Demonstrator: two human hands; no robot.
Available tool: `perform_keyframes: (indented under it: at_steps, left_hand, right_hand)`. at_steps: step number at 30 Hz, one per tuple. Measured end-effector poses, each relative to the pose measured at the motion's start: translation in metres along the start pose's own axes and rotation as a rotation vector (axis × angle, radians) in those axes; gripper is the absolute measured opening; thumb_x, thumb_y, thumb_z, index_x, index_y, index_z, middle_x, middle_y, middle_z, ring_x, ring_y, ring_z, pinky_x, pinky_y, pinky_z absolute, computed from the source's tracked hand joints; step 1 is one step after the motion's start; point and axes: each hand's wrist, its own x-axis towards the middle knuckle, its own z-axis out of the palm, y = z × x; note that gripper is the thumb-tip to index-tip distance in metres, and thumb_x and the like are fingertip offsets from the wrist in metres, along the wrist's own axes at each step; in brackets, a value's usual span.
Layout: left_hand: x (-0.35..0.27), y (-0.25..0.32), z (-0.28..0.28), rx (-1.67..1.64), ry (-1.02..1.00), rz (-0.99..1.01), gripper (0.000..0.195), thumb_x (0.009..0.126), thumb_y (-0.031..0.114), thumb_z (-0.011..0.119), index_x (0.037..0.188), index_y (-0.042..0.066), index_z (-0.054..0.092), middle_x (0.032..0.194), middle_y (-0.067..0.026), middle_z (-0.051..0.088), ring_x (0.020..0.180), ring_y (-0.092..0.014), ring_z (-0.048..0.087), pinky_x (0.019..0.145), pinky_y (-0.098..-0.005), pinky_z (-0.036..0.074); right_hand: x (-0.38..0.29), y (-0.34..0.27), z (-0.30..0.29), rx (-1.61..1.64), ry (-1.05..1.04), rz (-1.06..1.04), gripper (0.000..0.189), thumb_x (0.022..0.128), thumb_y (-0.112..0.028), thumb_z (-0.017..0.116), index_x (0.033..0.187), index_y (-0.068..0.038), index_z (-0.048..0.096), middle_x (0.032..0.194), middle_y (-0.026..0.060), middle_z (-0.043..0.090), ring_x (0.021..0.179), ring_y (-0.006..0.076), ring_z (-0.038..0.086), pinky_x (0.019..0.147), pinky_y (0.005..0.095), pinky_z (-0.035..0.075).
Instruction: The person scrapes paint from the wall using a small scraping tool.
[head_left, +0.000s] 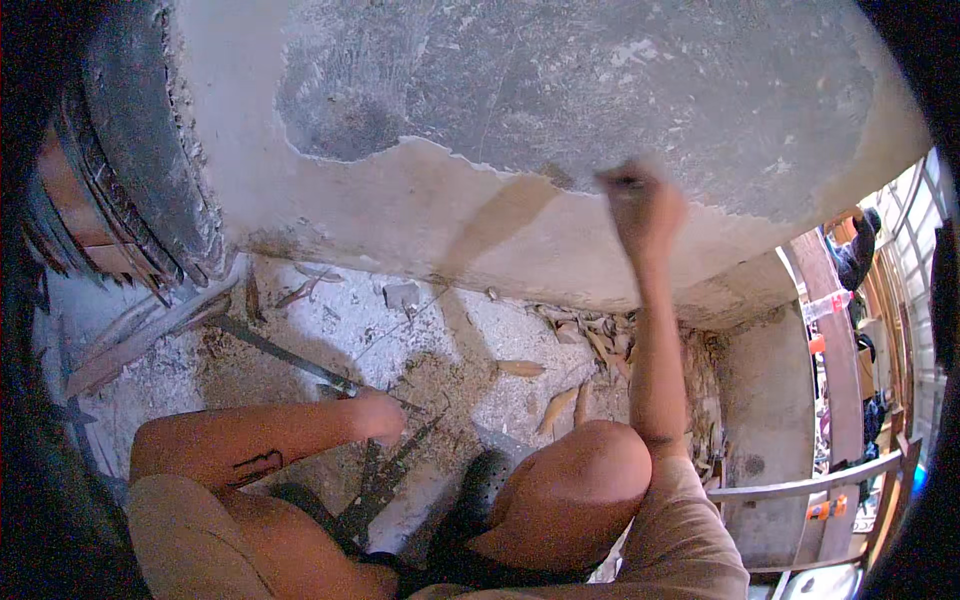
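My right hand (646, 214) is raised to a wall (360, 199), with its fingers curled and blurred by motion. A small dark patch shows at its fingertips, but I cannot tell whether it is a tool or shadow. The hand lies over the ragged border between a grey, scuffed patch (525, 90) and the paler coating below it. My left hand (379, 416) hangs low over the floor, seen from its back with the fingers hidden. Beside it ends a long dark strip (289, 356); whether the hand grips it is unclear.
Dusty floor (330, 300) runs along the wall's base, with dry leaves (520, 368) and a small grey chunk (401, 295). Wooden boards (150, 337) lean at the left. On the right are a low wall (769, 420), a rail (810, 487), a plastic bottle (827, 306) and another person (855, 244).
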Motion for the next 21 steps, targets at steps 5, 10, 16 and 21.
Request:
perform_keyframes:
  at_steps: [5, 10, 16, 21]
  left_hand:
    - [0.005, 0.007, -0.018, -0.186, -0.063, 0.172, 0.017, 0.076, 0.026, 0.054, 0.072, 0.009, 0.058, 0.073, -0.0097, 0.057, 0.069, -0.029, 0.055, 0.060, -0.0424, 0.042]
    - [-0.002, 0.010, -0.019, 0.088, -0.221, -0.147, 0.014, 0.067, 0.023, 0.059, 0.067, 0.011, 0.067, 0.069, -0.0098, 0.064, 0.064, -0.027, 0.062, 0.053, -0.0446, 0.048]
    - [-0.008, 0.004, -0.008, 0.147, -0.326, -0.439, 0.019, 0.069, 0.025, 0.059, 0.072, 0.008, 0.067, 0.074, -0.0112, 0.065, 0.069, -0.028, 0.063, 0.057, -0.0453, 0.049]
    - [-0.010, 0.023, -0.034, 0.133, -0.554, -0.454, 0.026, 0.071, 0.027, 0.058, 0.084, 0.006, 0.067, 0.081, -0.0156, 0.065, 0.076, -0.032, 0.063, 0.063, -0.0459, 0.050]
  right_hand:
    - [-0.047, -0.022, 0.062, 0.106, -0.109, -0.252, 0.010, 0.065, -0.013, 0.069, 0.070, -0.010, 0.061, 0.074, 0.0063, 0.061, 0.069, 0.0280, 0.060, 0.059, 0.0381, 0.045]
    - [-0.055, -0.047, 0.060, 0.438, -0.678, -0.404, 0.016, 0.063, -0.017, 0.072, 0.070, -0.009, 0.061, 0.075, 0.0095, 0.061, 0.073, 0.0300, 0.059, 0.063, 0.0381, 0.046]
    - [0.041, -0.090, -0.025, 0.331, -0.530, -0.630, 0.013, 0.067, -0.014, 0.068, 0.078, -0.006, 0.065, 0.073, 0.0155, 0.063, 0.070, 0.0326, 0.062, 0.064, 0.0407, 0.048]
    - [0.090, -0.088, -0.067, 0.714, -0.553, -0.451, 0.017, 0.071, -0.009, 0.071, 0.079, 0.003, 0.064, 0.077, 0.0088, 0.066, 0.072, 0.0138, 0.064, 0.068, 0.0268, 0.050]
